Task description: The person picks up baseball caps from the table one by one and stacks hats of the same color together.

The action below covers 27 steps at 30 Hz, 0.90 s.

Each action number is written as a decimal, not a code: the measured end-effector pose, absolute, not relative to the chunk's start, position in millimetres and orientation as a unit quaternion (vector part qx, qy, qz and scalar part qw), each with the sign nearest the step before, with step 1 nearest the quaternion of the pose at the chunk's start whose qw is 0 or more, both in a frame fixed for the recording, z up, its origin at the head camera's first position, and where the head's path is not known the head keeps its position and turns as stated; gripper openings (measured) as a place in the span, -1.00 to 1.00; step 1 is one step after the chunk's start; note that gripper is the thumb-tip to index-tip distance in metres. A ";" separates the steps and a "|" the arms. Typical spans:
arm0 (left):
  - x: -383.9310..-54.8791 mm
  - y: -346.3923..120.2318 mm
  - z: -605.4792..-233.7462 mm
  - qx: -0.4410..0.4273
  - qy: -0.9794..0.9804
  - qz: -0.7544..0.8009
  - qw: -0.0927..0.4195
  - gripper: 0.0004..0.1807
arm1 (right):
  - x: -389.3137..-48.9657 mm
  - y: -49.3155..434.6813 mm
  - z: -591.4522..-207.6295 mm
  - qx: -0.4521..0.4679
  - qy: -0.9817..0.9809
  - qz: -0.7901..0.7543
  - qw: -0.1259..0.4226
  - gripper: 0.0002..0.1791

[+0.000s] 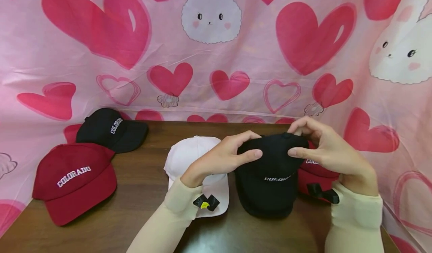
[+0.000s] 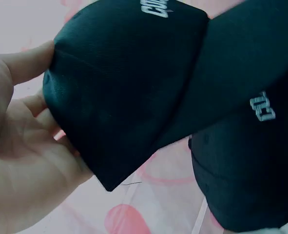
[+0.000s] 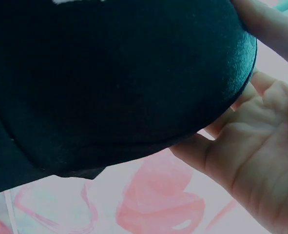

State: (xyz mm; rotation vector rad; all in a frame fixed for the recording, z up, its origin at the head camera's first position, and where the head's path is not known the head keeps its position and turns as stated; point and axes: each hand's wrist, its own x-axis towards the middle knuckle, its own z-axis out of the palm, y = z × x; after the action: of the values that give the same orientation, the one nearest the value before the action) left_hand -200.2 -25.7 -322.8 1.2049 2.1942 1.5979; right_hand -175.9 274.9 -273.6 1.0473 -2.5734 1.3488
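Both hands hold a black baseball cap (image 1: 270, 159) with white lettering by the sides of its crown, brim toward the person. My left hand (image 1: 224, 153) pinches the left side, thumb in front and fingers behind. On the opposite side my right hand (image 1: 325, 144) grips the crown the same way. In the left wrist view the cap's crown (image 2: 119, 87) sits between thumb and fingers, and another dark cap (image 2: 246, 165) appears beyond its brim. The right wrist view shows the crown (image 3: 124, 87) filling most of the picture, with fingers along its edge.
A white cap (image 1: 189, 153) lies left of the black one, partly behind the left wrist. The right arm partly covers a red cap (image 1: 314, 170). Another red cap (image 1: 77, 178) and a black cap (image 1: 104, 129) lie at the table's (image 1: 141, 208) left. A heart-print cloth (image 1: 209, 58) hangs behind.
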 end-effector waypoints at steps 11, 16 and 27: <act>-194.2 -23.9 -319.7 0.384 0.687 0.606 0.117 -0.75 | -189.8 285.9 -280.1 0.394 -0.757 0.495 -0.161 -0.48; -193.5 -22.5 -319.3 0.363 0.667 0.636 0.138 -0.75 | -194.5 298.1 -282.5 0.392 -0.740 0.516 -0.182 -0.49; -193.3 -19.7 -319.7 0.277 0.649 0.691 0.155 -0.67 | -204.4 315.3 -289.4 0.353 -0.752 0.544 -0.116 -0.59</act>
State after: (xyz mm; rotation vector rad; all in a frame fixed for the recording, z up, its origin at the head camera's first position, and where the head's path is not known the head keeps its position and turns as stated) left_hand -193.3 -19.7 -319.7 0.7931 1.8595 1.9803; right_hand -204.4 315.3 -289.4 1.2002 -2.5548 1.8496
